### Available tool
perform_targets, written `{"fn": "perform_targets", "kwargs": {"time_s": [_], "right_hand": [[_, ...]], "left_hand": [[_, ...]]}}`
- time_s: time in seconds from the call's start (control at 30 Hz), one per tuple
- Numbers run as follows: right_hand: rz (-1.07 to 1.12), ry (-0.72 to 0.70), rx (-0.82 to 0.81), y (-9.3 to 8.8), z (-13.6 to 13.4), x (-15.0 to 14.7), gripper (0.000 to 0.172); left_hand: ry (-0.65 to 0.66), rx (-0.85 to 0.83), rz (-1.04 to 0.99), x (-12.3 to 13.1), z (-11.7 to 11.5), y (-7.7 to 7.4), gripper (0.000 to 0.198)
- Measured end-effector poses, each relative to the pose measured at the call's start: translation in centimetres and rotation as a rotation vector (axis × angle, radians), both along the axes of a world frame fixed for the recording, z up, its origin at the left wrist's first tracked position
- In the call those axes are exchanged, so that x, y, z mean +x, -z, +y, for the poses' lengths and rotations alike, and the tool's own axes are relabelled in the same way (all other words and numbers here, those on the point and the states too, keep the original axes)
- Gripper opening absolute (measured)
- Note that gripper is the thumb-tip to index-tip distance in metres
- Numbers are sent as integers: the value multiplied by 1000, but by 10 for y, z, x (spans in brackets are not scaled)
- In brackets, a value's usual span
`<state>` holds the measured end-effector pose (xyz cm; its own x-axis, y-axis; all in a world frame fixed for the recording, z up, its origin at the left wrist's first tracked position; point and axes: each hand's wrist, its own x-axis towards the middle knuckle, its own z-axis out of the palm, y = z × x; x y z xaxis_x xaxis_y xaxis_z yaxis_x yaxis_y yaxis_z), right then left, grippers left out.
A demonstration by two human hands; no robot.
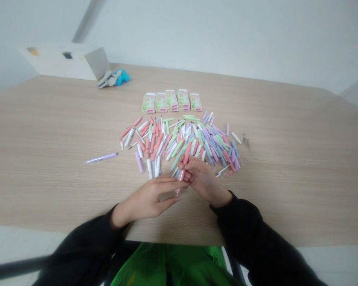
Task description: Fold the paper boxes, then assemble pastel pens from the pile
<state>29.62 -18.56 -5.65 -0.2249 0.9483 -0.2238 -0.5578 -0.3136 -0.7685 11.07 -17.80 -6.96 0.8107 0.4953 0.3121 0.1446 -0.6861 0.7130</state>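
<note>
Black sleeves (77, 246) at worktop (47, 178) edge. Right hand (205, 184) curled, fingertips pinched closed on pink pen (180, 178), pen held tilted just above worktop. Left hand (147, 200) open, fingers extended toward pen, no firm hold shown. Close pinch judged sound: keeps small pen steady. Loose pastel pens (179, 145) fanned just ahead of hands; five small boxes (168, 101) lined beyond; lone lilac pen (101, 157) apart at left.
</note>
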Motion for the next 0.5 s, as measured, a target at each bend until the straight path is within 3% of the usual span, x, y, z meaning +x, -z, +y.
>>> {"fn": "perform_targets", "kwargs": {"time_s": [0.5], "right_hand": [[64, -38, -52, 1, 0, 0, 11]], "left_hand": [[-1, 11, -18, -1, 1, 1, 29]]}}
